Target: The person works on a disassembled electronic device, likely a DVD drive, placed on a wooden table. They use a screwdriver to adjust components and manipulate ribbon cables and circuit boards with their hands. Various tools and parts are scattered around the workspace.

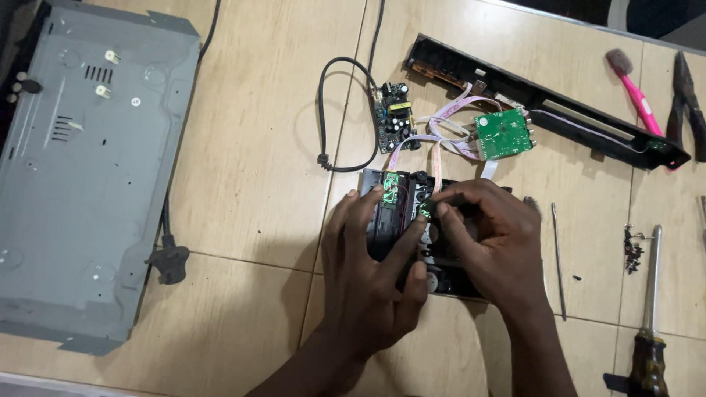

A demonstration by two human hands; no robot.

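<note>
Both hands were busy on a black disc drive block [412, 220] that lay on the tan tiled floor [250, 147], and this block is the landmark for everything else here. The left hand [371, 272] lay over the near left part of the block, with its fingers spread and its fingertips pressed on the top edge beside a small green board. The right hand [489, 235] sat on the right side of the block, its fingers curled in narrow around a tiny part near the middle; what they pinched was too small to tell. It looked like the step in hand was working a small piece loose on the block while the other hand kept it from sliding. The next move would likely need a slow, gentle pull, because thin flat ribbon cables [448, 125] ran from the far side of the block up to a green circuit board [503, 134], and a hard tug could hurt them. Beyond the block, a bit to the left, sat a dark power board [396, 116] with a black wire loop. Far to the left of the block lay a big grey metal case [88, 169]. Beyond the block to the right lay a long black front panel [544, 99]. To the right of the block were a thin metal rod [559, 257], a little pile of screws [632, 246] and a screwdriver [649, 309].
</note>
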